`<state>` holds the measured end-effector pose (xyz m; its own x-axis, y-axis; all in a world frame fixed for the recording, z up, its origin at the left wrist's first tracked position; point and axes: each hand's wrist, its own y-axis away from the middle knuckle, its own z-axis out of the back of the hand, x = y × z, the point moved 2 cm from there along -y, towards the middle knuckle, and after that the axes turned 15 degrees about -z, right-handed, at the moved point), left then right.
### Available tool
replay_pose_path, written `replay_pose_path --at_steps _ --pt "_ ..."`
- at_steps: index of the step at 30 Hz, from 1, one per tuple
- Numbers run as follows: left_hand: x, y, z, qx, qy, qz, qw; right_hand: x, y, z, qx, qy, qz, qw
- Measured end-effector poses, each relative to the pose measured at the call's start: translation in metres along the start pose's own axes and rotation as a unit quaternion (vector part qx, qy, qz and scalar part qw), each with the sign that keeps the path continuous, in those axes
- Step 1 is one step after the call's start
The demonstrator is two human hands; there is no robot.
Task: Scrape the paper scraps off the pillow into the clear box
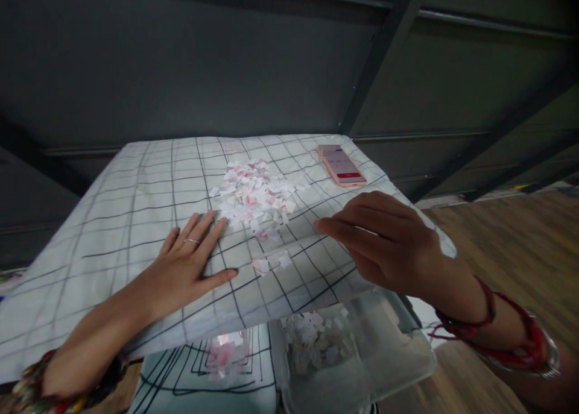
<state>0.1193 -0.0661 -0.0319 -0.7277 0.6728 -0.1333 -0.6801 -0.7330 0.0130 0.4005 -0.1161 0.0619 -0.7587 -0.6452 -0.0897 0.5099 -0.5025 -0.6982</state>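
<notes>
A heap of small white and pink paper pieces [257,194] lies on the checked cloth [149,191] that covers the table. Beside its left edge my left hand [192,254] rests flat, fingers spread, a ring on one of them. My right hand [384,239] hovers over the cloth to the right, its fingers and thumb pressed together. Whether a paper piece sits in that pinch is hidden. Between the hands, close to the front edge, are a few loose paper scraps [271,262].
A phone [346,168] with a lit screen lies at the table's back right. Below the front edge stands a clear plastic box [389,366] with paper pieces inside. Left of it, pinkish pieces in something shiny [226,354] rest on a patterned surface. Dark panels [203,64] rise behind.
</notes>
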Motion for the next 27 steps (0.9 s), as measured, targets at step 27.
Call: replay_pose_path --at_steps 27 --pt "-0.004 0.016 0.004 0.008 -0.014 0.019 1.000 0.006 0.004 0.000 0.001 0.096 -0.023 0.995"
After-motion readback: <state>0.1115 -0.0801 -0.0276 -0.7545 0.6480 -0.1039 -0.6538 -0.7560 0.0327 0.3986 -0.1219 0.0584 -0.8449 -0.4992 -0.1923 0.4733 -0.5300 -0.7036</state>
